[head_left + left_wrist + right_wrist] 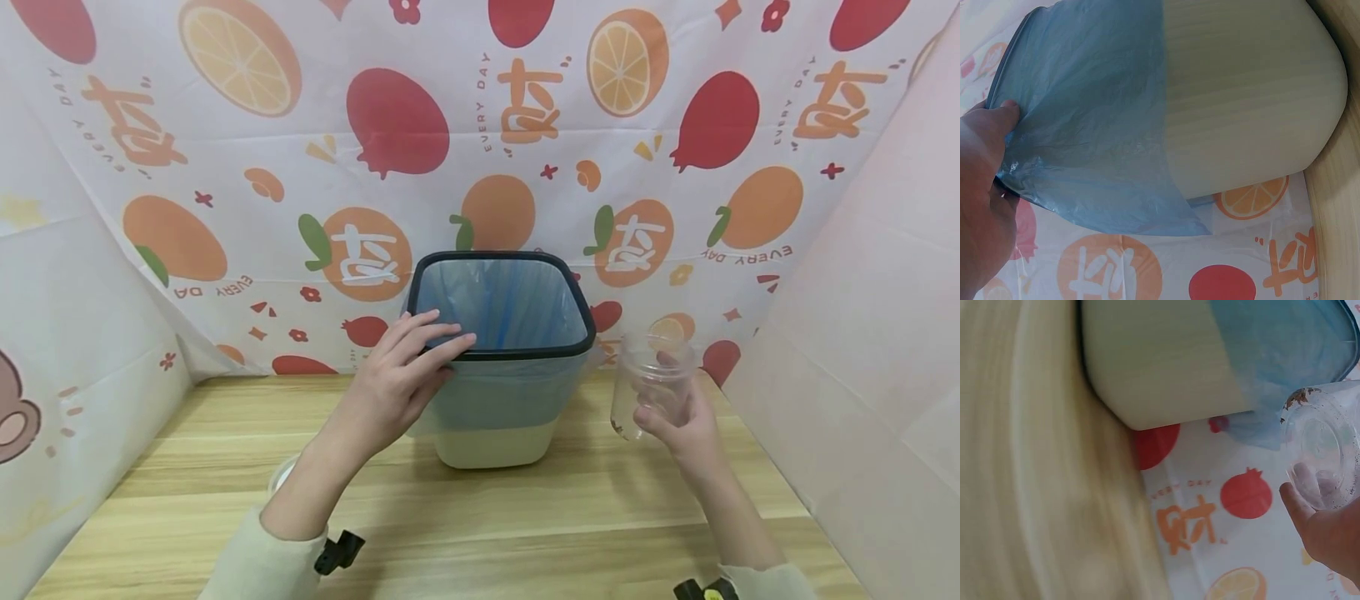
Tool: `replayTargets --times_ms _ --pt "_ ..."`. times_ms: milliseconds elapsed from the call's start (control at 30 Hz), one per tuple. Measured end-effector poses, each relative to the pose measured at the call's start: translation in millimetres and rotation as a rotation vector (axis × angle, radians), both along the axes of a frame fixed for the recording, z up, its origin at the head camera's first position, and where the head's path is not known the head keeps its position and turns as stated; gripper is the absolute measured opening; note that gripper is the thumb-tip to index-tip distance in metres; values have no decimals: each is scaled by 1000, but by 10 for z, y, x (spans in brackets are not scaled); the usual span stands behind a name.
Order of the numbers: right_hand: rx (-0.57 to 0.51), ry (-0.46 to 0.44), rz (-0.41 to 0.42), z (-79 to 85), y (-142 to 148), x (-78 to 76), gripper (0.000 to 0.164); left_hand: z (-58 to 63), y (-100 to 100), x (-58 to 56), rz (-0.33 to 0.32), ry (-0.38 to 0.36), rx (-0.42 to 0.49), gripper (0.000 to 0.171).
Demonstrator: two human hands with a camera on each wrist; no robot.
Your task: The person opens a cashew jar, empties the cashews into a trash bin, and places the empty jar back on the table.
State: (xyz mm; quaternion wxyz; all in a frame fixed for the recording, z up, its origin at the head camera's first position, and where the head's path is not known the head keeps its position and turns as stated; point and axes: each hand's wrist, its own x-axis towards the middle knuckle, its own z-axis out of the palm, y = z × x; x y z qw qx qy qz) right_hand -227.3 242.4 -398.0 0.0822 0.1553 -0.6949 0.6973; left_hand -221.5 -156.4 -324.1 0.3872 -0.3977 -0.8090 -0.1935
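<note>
A cream trash can (491,450) with a black rim stands upright on the table, lined with a translucent blue bag (1097,119) folded over its outside. My left hand (397,371) holds the near left part of the rim, fingers over the top and thumb against the bag outside. To the right of the can, my right hand (678,421) grips a clear plastic jar (648,375) round its side, apart from the can. The jar's mouth is up and shows no lid. In the right wrist view, brown bits (1302,397) show at the edge of the jar's bottom.
A round clear and white object (281,477) sits on the wooden table (480,533), partly hidden behind my left forearm. A fruit-printed cloth (525,167) hangs close behind the can. Pale cloth walls (862,333) stand at both sides.
</note>
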Motion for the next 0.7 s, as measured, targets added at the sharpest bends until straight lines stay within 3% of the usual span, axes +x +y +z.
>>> replayTargets --times_ms 333,700 --pt "56 -46 -53 -197 -16 15 80 1 1 3 5 0 -2 49" --pt "73 -74 -54 -350 -24 29 81 2 4 6 3 -2 2 48"
